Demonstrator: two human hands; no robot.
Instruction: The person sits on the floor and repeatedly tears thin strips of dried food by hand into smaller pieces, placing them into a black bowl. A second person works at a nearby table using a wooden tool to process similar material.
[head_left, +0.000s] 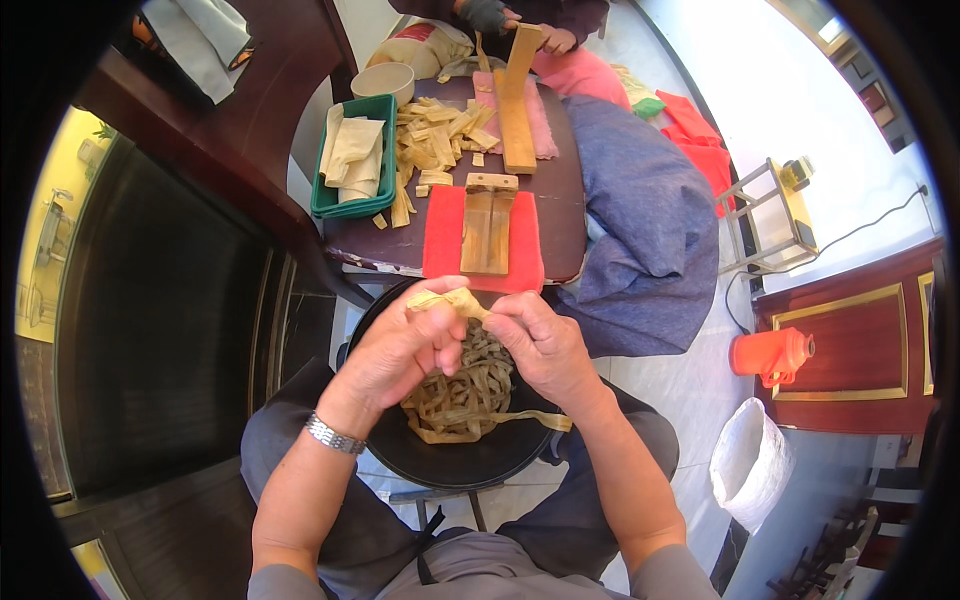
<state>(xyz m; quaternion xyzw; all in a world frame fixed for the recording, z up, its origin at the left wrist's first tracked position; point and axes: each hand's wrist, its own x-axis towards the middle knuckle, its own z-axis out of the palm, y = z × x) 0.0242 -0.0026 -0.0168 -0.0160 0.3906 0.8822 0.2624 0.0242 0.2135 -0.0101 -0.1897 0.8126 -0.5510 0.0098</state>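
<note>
A bunched piece of pale yellow dried leaf or husk strip (456, 301) is held between my two hands. My left hand (409, 341) has it between thumb and fingers, the lower fingers curled. The thumb and fingers of my right hand (536, 341) pinch its right end. Below them a black round basin (480, 476) holds a pile of long brownish braided or flat strips (457, 397), one end reaching right over the basin. Just ahead, a wooden block with an upright end piece (486, 232) rests on a red cloth (525, 255) on the dark table.
Cut yellow strips (439, 139) lie beside a green plastic basket (390, 157) and a bowl (384, 81). Across the table a co-worker's hands (556, 39) hold a wooden tool (519, 97). Blue fabric (645, 225), an orange-red flask (765, 355) and a white bag (750, 465) are at right.
</note>
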